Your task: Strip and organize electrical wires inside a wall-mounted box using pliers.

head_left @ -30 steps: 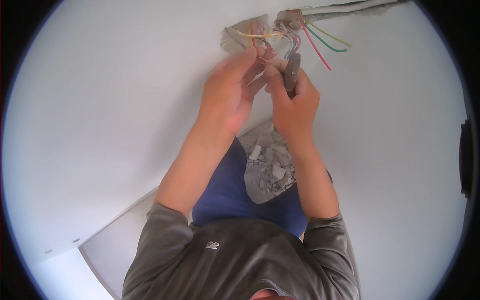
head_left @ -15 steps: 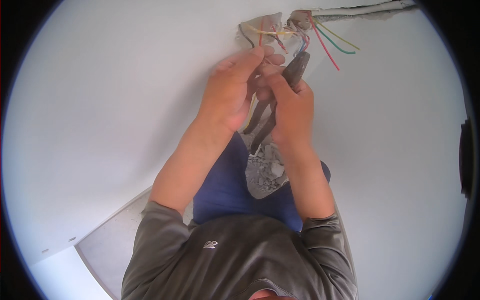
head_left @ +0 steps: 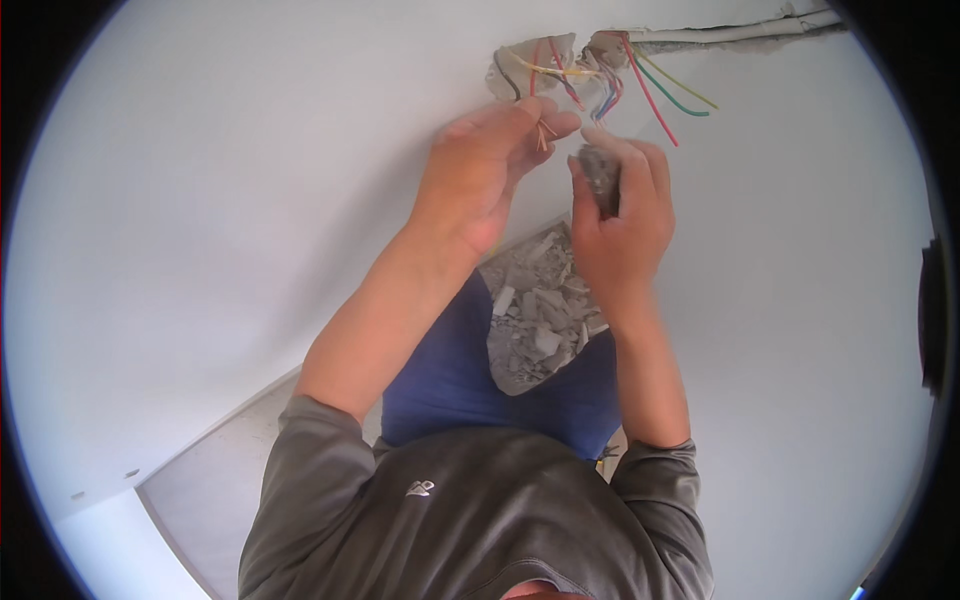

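Observation:
My left hand point(head_left: 472, 168) is closed in a pinch just below the left wall opening, on electrical wires whose bare copper ends point(head_left: 543, 136) stick out past the fingertips. A black wire point(head_left: 507, 76) and a red wire point(head_left: 534, 70) run down from that opening toward the fingers. To the right, and apart from the wires, my right hand point(head_left: 632, 225) is wrapped round dark pliers point(head_left: 601, 181). Only their grey, worn head shows clearly; the handles are hidden by the hand. Blue, red and white wires point(head_left: 608, 95) hang just above the right fingertips.
Loose red point(head_left: 655, 103) and green wires point(head_left: 672, 97) hang from the right wall opening point(head_left: 608, 44). A white conduit point(head_left: 735, 33) runs in a rough groove toward the upper right. Broken rubble point(head_left: 545, 310) lies below, between my knees, against the pale wall point(head_left: 800, 300).
My hands have moved apart. The right hand has shifted right with the pliers and turned them, so their handles no longer show. The copper ends at my left fingers are now exposed.

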A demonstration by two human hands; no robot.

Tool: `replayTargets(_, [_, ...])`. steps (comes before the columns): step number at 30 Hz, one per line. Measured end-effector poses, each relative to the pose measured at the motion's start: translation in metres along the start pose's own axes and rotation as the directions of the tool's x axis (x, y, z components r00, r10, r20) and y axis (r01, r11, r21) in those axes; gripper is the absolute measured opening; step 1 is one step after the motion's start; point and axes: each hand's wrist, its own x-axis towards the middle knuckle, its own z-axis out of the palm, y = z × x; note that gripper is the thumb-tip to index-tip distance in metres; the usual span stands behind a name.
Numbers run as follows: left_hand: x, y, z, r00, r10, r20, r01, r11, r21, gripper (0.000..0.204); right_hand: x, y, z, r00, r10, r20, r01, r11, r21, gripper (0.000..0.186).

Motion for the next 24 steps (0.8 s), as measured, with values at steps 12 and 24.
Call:
replayTargets(12, [0.000, 0.004, -0.001, 0.999, -0.004, 0.051, 0.007, 0.997, -0.073, 0.025, 0.023, 0.008, 0.017, 0.970, -0.211, 0.117, 0.227, 0.964, -0.137, 0.023])
replayTargets(24, [0.001, 0.005, -0.004, 0.996, -0.020, 0.089, 0.032, 0.992, -0.126, 0.023, 0.017, -0.020, 0.016, 0.630, 0.708, 0.318, -0.775, 0.554, 0.303, 0.018])
